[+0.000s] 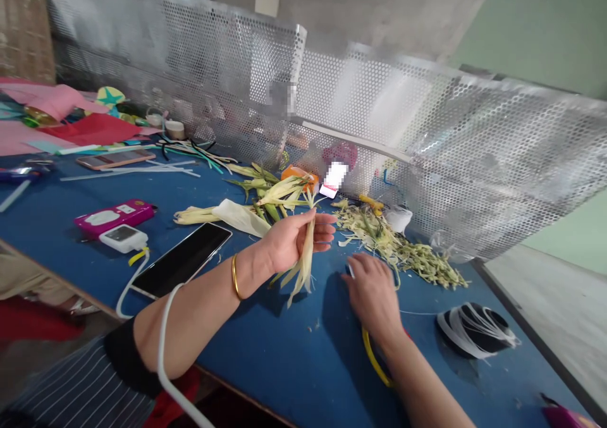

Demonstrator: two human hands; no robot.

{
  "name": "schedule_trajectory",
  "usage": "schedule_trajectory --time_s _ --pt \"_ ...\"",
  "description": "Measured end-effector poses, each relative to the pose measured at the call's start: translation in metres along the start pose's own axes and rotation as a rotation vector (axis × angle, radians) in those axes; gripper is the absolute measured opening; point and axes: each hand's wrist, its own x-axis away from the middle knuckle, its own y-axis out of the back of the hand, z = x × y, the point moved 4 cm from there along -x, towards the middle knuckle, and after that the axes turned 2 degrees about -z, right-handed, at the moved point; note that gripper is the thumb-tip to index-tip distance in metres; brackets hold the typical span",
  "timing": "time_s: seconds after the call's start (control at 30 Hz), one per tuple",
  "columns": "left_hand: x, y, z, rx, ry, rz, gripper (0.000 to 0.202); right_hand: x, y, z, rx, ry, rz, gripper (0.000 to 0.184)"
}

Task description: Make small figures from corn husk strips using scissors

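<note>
My left hand [296, 241] is raised above the table, its thumb pressing a bundle of pale dried corn husk [306, 257] against the fingers. The husk strips hang down below the palm and some stick up above the thumb. Lower and to the right, my right hand [372, 292] is over the tabletop with its fingers curled. Something small and whitish shows at its fingertips; I cannot make out what. A yellow loop-shaped handle [374, 358] lies partly hidden under the right wrist. From a black spool of white thread [477, 330], a strand runs towards this hand.
More corn husks [265, 191] lie behind my left hand, beside a heap of husk trimmings [403, 244]. A phone [183, 260], a magenta device [116, 216] and a white cable [165, 352] are on the left. Perforated metal sheet [360, 105] borders the blue table [284, 352].
</note>
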Motion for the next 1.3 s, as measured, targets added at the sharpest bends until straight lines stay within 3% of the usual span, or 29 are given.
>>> schedule_trajectory --time_s 0.13,0.2,0.27,0.4,0.47,0.53,0.63,0.7,0.8,0.9,1.0,1.17,1.23,1.3 --pt "0.011 -0.016 0.014 -0.173 -0.066 0.075 0.034 -0.003 0.012 -0.007 -0.411 -0.267 -0.007 0.027" --pt "0.017 -0.024 0.029 -0.253 0.021 0.115 0.036 0.002 0.007 0.007 -0.615 -0.272 0.065 0.03" --pt "0.022 -0.03 0.039 -0.305 0.023 0.152 0.039 0.007 0.0 0.02 -0.74 -0.277 0.119 0.028" --pt "0.019 -0.026 0.048 -0.47 0.007 0.062 0.043 0.013 -0.007 0.02 -0.888 -0.484 0.131 0.024" --pt "0.015 -0.019 0.042 -0.568 -0.105 -0.058 0.041 0.015 -0.003 0.013 -0.955 -0.614 0.091 0.026" --pt "0.014 -0.016 0.03 -0.682 -0.304 -0.139 0.035 0.016 0.001 0.009 -0.984 -0.705 0.068 0.029" --pt "0.017 -0.021 0.022 -0.793 -0.442 -0.038 0.03 0.017 0.002 0.009 -0.982 -0.762 0.09 0.034" --pt "0.017 -0.023 0.025 -0.797 -0.4 0.047 0.033 0.018 -0.002 0.011 -0.983 -0.77 0.126 0.037" --pt "0.013 -0.021 0.036 -0.667 -0.21 0.086 0.037 0.019 -0.008 0.014 -0.993 -0.776 0.201 0.041" --pt "0.007 -0.013 0.048 -0.467 0.016 0.025 0.037 0.02 -0.007 0.015 -0.919 -0.735 0.288 0.049" --pt "0.005 -0.006 0.053 -0.297 0.163 -0.058 0.035 0.018 0.003 0.009 -0.719 -0.592 0.27 0.055" --pt "0.005 -0.007 0.05 -0.171 0.2 -0.127 0.035 0.019 0.022 -0.005 -0.411 -0.37 0.128 0.031" --pt "0.005 -0.008 0.05 -0.154 0.205 -0.139 0.036 0.018 0.031 -0.002 -0.271 -0.195 0.013 0.02" --pt "0.006 -0.009 0.05 -0.148 0.211 -0.142 0.036 0.019 0.035 0.009 -0.142 0.056 -0.021 0.019"
